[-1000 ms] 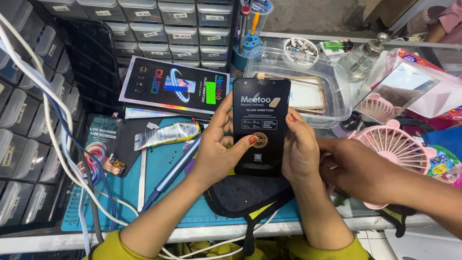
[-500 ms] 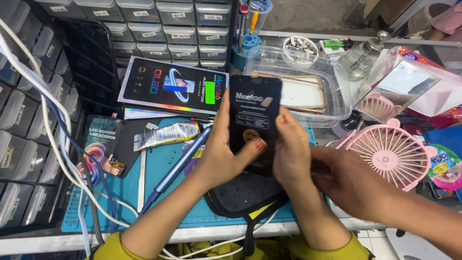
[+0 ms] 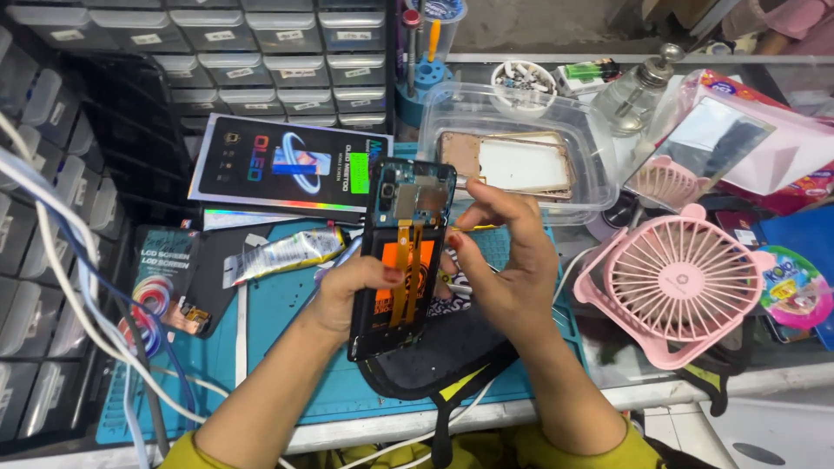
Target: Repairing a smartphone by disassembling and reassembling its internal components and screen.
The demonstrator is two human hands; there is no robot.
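Opened phone [image 3: 406,260], frame centre, back off, held upright w/ internals facing the camera. Left hand [image 3: 352,291] grips its lower edge to steady it; right hand [image 3: 508,260] pinches fingertips [image 3: 459,219] at top edge, above mat [image 3: 278,304].

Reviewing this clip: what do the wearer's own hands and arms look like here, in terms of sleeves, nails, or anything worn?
Both forearms are bare. Yellow-green sleeves show only at the bottom edge of the head view, pushed up near the elbows. The left hand and the right hand wear no gloves, and no rings, watch or bracelets are visible. The nails that show, on the left thumb and a right fingertip, are painted red.
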